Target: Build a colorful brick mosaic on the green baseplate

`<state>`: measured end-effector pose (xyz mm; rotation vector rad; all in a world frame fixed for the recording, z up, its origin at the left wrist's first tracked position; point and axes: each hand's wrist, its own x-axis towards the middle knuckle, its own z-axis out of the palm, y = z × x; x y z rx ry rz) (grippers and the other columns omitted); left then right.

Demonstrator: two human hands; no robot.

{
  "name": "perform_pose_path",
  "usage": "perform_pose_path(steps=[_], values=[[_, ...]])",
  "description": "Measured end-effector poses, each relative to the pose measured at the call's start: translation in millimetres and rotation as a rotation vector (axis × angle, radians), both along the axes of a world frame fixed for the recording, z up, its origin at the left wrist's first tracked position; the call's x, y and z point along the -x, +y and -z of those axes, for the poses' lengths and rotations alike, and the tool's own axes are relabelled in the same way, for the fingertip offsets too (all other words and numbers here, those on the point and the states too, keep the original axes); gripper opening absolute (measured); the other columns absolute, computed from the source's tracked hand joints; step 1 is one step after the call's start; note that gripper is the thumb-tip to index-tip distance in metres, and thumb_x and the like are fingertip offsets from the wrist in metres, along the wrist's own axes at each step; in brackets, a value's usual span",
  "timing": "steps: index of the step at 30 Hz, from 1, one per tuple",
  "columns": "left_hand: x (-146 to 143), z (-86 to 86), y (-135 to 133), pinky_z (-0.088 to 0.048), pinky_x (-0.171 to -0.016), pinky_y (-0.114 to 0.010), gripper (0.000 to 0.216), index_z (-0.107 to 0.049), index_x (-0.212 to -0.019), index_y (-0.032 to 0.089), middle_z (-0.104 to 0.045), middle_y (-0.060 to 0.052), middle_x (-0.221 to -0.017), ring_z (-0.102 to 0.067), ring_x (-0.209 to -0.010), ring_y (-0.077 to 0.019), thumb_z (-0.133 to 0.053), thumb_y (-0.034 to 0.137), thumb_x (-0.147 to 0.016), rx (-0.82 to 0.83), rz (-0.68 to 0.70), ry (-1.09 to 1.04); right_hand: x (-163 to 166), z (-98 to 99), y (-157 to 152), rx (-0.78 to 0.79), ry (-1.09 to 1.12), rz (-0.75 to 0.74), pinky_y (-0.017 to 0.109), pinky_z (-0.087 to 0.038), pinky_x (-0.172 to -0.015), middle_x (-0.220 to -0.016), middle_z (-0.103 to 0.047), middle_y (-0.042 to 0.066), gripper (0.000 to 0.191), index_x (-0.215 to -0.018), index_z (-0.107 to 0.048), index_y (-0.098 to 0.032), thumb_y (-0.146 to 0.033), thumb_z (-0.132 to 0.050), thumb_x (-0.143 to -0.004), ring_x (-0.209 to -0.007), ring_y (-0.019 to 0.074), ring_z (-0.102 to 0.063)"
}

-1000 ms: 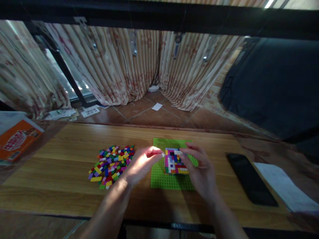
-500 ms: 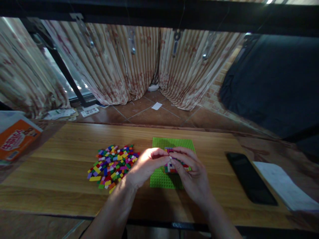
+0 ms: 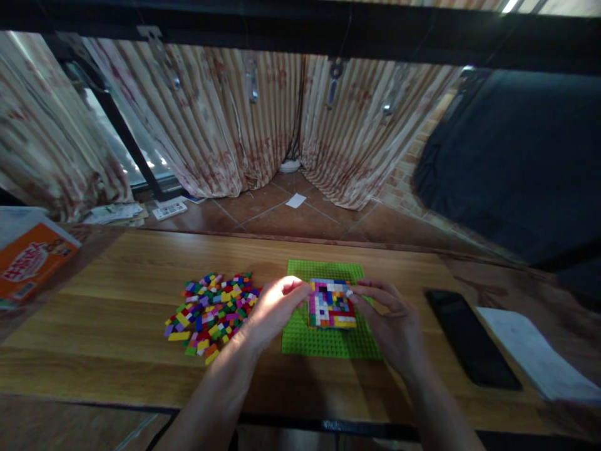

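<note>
A square build of coloured toy bricks (image 3: 331, 307) sits on the green studded baseplate (image 3: 323, 344). Its top is a mix of white, pink, blue, red and yellow pieces. My left hand (image 3: 282, 304) is closed, thumb and fingertips together at the build's far left corner; whatever is between them is hidden. At the build's right edge, my right hand (image 3: 387, 316) pinches a small white brick (image 3: 349, 292) between thumb and fingers. Left of my left hand, a loose pile of toy bricks (image 3: 216, 310) in many colours lies on the wooden table (image 3: 117, 313).
A black phone-like slab (image 3: 472, 338) lies to the right, with white paper (image 3: 535, 351) beyond it. An orange-labelled plastic container (image 3: 32, 257) stands past the table's left end. Striped curtains (image 3: 263, 125) hang behind the table.
My hands were together over the build and have parted. The right moved to the build's right edge with the small white brick; the left shifted slightly left. More of the build shows.
</note>
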<state>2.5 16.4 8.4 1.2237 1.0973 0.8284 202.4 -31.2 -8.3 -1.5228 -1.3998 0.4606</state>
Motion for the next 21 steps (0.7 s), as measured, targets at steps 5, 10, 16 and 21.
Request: perform_pose_path(steps=[5,10,16,21], values=[[1,3.9,0,-0.034,-0.057,-0.023,0.025,-0.06,-0.071,0.015,-0.055,0.003,-0.065,-0.046,-0.061,-0.0109,-0.06,0.04,-0.076,0.024,0.058,0.029,-2,9.0,2,0.096,0.041,-0.047,0.04,-0.05,-0.087,-0.103,-0.064,0.004,0.014,-0.078,-0.076,-0.03,-0.042,-0.07,-0.075,-0.096,0.0219,-0.061],[0,8.1,2,-0.038,-0.06,-0.025,0.026,-0.059,-0.07,0.016,-0.057,0.001,-0.067,-0.048,-0.063,-0.0128,-0.058,0.04,-0.076,0.006,0.105,0.039,1,15.9,7,0.119,0.123,-0.072,0.042,-0.05,-0.088,-0.104,-0.063,0.005,0.017,-0.076,-0.077,-0.03,-0.045,-0.074,-0.07,-0.096,0.023,-0.061],[-1,6.1,1,-0.036,-0.056,-0.024,0.026,-0.058,-0.064,0.016,-0.055,0.002,-0.064,-0.046,-0.061,-0.0126,-0.058,0.04,-0.074,-0.009,0.114,0.058,2,21.7,12,0.152,0.348,-0.069,0.038,-0.053,-0.081,-0.103,-0.062,0.005,0.021,-0.071,-0.076,-0.026,-0.043,-0.081,-0.06,-0.095,0.0224,-0.061],[-2,6.8,0,-0.037,-0.057,-0.024,0.024,-0.061,-0.065,0.015,-0.056,0.002,-0.064,-0.047,-0.061,-0.0126,-0.06,0.038,-0.073,-0.007,0.114,0.066,5,22.5,15,0.225,0.625,-0.069,0.035,-0.055,-0.076,-0.095,-0.065,0.004,0.026,-0.066,-0.074,-0.022,-0.039,-0.086,-0.051,-0.082,0.018,-0.063]])
